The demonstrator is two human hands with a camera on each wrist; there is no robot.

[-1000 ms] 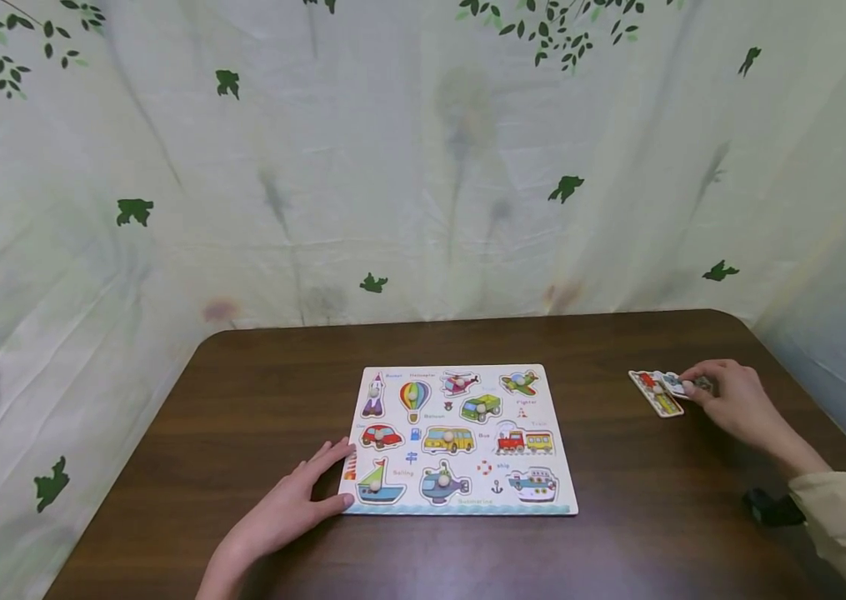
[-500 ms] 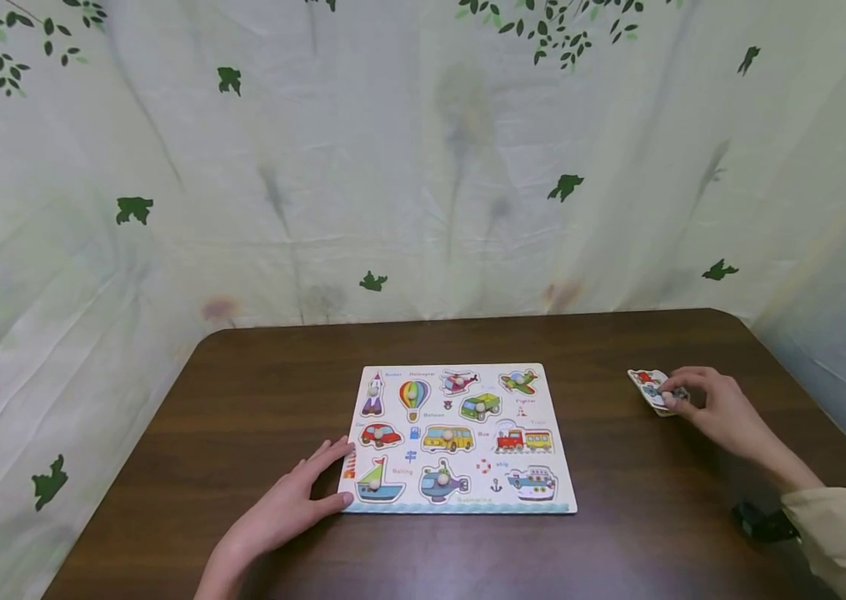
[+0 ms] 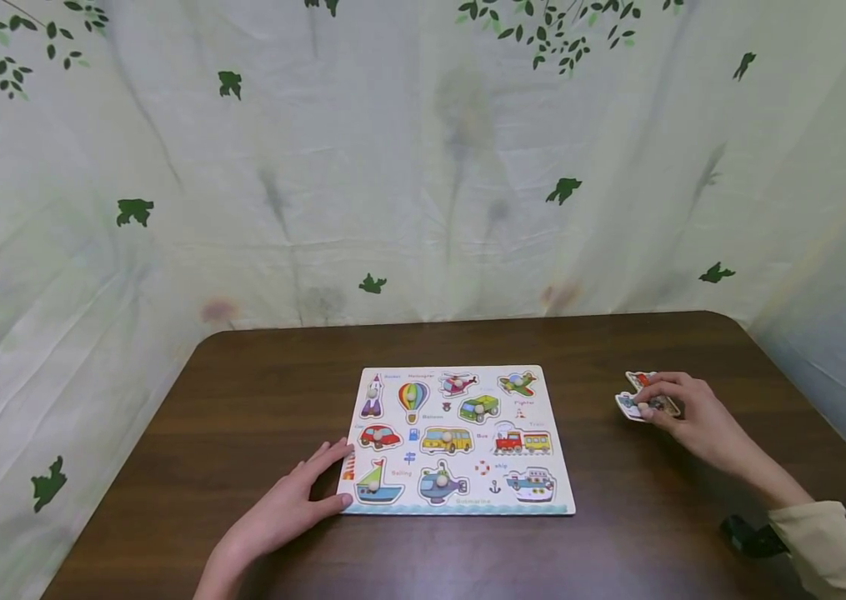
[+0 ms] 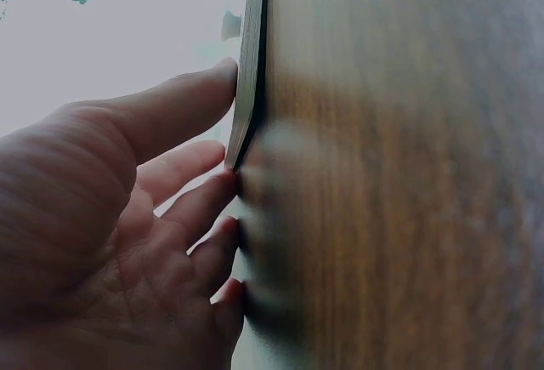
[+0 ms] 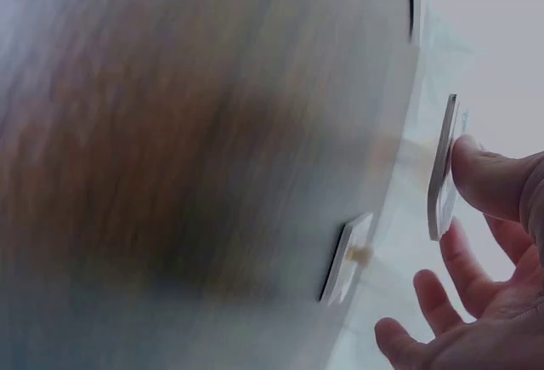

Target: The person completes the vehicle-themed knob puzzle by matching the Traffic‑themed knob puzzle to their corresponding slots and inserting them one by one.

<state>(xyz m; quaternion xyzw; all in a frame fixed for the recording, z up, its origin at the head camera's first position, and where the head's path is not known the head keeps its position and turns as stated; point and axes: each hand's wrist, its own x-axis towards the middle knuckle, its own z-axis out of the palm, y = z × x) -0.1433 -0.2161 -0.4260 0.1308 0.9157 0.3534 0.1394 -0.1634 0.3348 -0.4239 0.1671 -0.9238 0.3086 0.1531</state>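
Observation:
The left hand (image 3: 280, 504) rests at the left edge of a white puzzle board (image 3: 493, 479), thumb and fingertips along that edge. In the left wrist view its thumb (image 4: 183, 111) touches the board's side. My right hand (image 3: 700, 425) pinches a small white and blue puzzle piece (image 3: 627, 406). The right wrist view shows this piece raised off the table, held by the thumb (image 5: 493, 179) and fingers. A red and yellow puzzle piece (image 3: 640, 379) with a knob lies on the table, partly hidden behind the right hand.
The brown table (image 3: 265, 392) backs onto a pale curtain (image 3: 423, 167) with green leaf prints. Knobbed vehicle pieces, such as the bus (image 3: 448, 440), sit in the board. A black object (image 3: 753, 537) shows by the right sleeve (image 3: 835, 537).
My right hand has moved left with the white and blue puzzle piece, carrying it across the red and yellow one. The left hand and the board have stayed put.

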